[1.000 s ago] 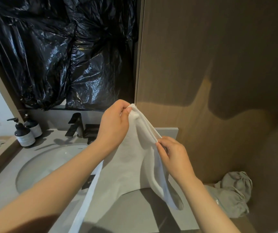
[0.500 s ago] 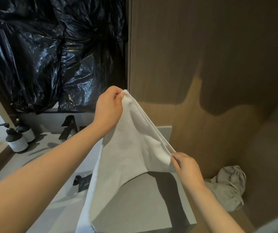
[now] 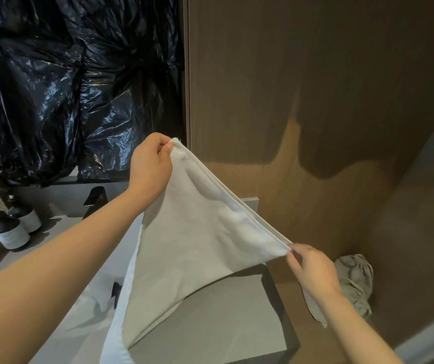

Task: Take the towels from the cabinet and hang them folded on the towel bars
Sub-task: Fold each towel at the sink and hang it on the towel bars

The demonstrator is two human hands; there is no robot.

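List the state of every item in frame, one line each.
white towel: top edge pulled taut between both hands, rest hanging
left hand: pinches towel's upper corner
right hand: pinches towel's lower corner
grey cloth: crumpled in the corner, untouched
pump bottles: upright, side by side
black plastic: crinkled, spread over the wall

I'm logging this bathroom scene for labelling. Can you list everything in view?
towel: one, white, stretched between both hands
plastic sheeting: one, black, upper left wall
pump bottles: two, dark with pale labels, counter's far left
faucet: one, black, back of counter
counter: one, grey, below the towel
crumpled cloth: one, grey-green, low right corner
wood panelling: one, brown, right wall
left hand: one, pinching towel's upper corner
right hand: one, pinching towel's lower corner
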